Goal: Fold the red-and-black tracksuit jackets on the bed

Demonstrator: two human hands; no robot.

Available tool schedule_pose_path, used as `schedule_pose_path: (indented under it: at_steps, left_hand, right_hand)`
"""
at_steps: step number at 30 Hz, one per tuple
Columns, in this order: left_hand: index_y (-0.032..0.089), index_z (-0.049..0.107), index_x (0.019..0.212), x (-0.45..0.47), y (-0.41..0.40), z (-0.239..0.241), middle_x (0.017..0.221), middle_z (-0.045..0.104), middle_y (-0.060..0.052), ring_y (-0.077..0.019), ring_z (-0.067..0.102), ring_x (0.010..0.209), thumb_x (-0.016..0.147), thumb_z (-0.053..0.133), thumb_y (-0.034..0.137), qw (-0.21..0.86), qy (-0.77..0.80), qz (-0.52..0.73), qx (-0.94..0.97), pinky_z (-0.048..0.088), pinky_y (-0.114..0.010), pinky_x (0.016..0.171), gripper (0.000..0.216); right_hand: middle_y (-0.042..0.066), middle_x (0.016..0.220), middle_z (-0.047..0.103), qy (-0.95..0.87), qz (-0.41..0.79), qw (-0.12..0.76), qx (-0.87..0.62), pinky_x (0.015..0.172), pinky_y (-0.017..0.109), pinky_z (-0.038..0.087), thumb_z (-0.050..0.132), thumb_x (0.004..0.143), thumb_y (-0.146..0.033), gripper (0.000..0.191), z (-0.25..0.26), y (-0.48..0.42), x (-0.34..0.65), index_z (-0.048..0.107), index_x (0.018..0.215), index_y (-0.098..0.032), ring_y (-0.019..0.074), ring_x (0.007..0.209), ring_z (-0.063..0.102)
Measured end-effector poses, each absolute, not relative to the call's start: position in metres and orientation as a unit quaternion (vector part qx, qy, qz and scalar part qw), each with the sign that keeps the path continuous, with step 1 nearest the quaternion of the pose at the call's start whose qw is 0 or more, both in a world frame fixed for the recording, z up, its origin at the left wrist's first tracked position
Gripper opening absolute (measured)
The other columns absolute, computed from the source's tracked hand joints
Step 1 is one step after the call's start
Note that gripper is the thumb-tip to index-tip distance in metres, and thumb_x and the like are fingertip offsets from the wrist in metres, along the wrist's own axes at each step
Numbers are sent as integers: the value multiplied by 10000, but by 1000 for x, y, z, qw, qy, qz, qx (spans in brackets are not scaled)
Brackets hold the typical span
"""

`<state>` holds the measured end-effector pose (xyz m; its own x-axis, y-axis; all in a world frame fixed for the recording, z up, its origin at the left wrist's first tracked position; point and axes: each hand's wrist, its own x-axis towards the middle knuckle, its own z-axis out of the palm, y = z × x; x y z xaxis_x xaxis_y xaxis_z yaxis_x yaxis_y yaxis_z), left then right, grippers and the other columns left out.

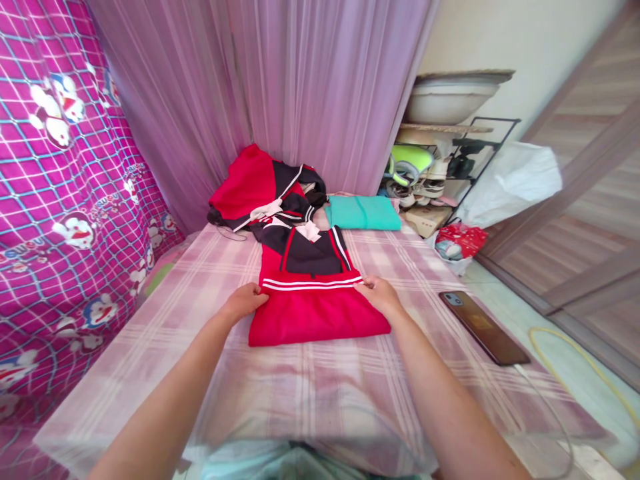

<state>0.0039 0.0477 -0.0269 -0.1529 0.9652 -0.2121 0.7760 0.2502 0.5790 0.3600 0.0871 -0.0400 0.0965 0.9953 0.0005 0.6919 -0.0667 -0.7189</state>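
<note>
From where I stand, the red garment (315,313) lies flat in the middle of the desk (320,400), on its checked pink cloth. It is part folded, with the dark collar end pointing away from the person. The left hand (245,301) pinches the garment's left edge and the right hand (380,293) pinches the right edge. Both grip just at the white stripes, with the fingers closed on the cloth.

To my eye, the fold would come out clean if both hands moved level and together, using the stripe line as the guide, so the sides stay parallel. The near red panel looks smooth already (one soft ripple at the right corner might want a flat palm).

Just beyond it sits a heap of red and black clothes (265,190). A folded teal cloth (363,212) lies beside that, and a phone (483,327) lies near the desk's right edge.
</note>
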Motion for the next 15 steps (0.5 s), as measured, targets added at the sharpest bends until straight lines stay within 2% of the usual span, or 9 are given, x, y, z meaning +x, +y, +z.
schedule_pose_path:
  at_steps: [3, 6, 10, 13, 15]
  left_hand:
    - [211, 558, 690, 4, 45, -25, 589, 584, 26, -164, 571, 617, 722, 563, 369, 282, 744, 162, 583, 361, -256, 530, 162]
    - [214, 562, 723, 4, 42, -20, 556, 550, 42, -150, 540, 569, 743, 568, 400, 292, 739, 178, 580, 337, -251, 509, 187]
    - [215, 544, 678, 4, 41, -25, 513, 523, 45, -150, 534, 549, 753, 583, 382, 287, 756, 157, 567, 324, -253, 506, 188]
    - [213, 545, 689, 0, 39, -24, 558, 569, 29, -162, 573, 587, 774, 602, 412, 274, 770, 148, 557, 354, -257, 529, 224]
    - [204, 590, 791, -1, 34, -15, 663, 644, 1, -184, 622, 655, 783, 617, 486, 257, 779, 154, 551, 408, -267, 573, 283]
  right_hand:
    - [35, 757, 731, -636, 227, 270, -686, 634, 270, 427, 612, 782, -428, 233, -45, 88, 359, 683, 764, -207, 189, 709, 649]
    - [12, 721, 702, -644, 183, 290, -684, 596, 264, 389, 600, 789, -454, 240, -46, 89, 358, 640, 761, -219, 173, 663, 616]
    - [-2, 710, 681, -635, 170, 296, -693, 611, 267, 404, 642, 757, -431, 210, -55, 94, 355, 606, 766, -224, 176, 671, 617]
    - [12, 775, 708, -628, 211, 296, -688, 658, 276, 455, 648, 772, -423, 230, -58, 96, 360, 628, 860, -212, 180, 713, 645]
    - [46, 902, 735, -622, 215, 314, -684, 720, 294, 492, 619, 812, -420, 280, -52, 93, 363, 643, 983, -201, 188, 788, 668]
